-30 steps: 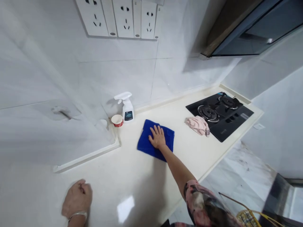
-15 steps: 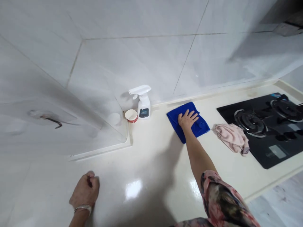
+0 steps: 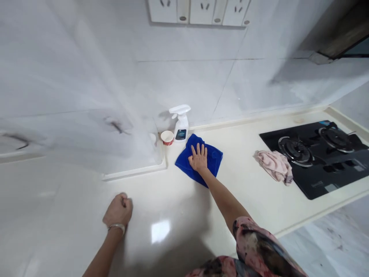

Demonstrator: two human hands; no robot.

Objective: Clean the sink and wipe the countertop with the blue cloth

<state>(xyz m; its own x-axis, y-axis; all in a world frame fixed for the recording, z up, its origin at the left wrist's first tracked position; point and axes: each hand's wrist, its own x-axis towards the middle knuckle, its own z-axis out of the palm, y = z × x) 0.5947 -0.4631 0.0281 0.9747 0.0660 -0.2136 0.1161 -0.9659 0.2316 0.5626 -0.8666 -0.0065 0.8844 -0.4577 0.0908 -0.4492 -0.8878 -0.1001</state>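
Note:
A blue cloth (image 3: 211,158) lies spread on the pale countertop (image 3: 235,152), just in front of a white spray bottle (image 3: 181,124). My right hand (image 3: 198,157) presses flat on the cloth, its fingers stretched and a little apart. To the lower left, my left hand (image 3: 118,209) rests on the counter as a closed fist, with a bracelet at its wrist. Nothing shows in that fist. Beside the spray bottle stands a small white and red cup (image 3: 167,137).
A crumpled pink cloth (image 3: 273,165) lies against the left edge of a black gas hob (image 3: 314,181). Along the back runs a tiled wall with sockets (image 3: 198,10). A wall corner (image 3: 161,161) juts out left of the cup. Hooks (image 3: 117,126) are on the left wall.
My right hand has slid the blue cloth leftward over the counter, closer to the spray bottle. My left hand stays in a fist. The view has shifted, bringing the sockets into sight.

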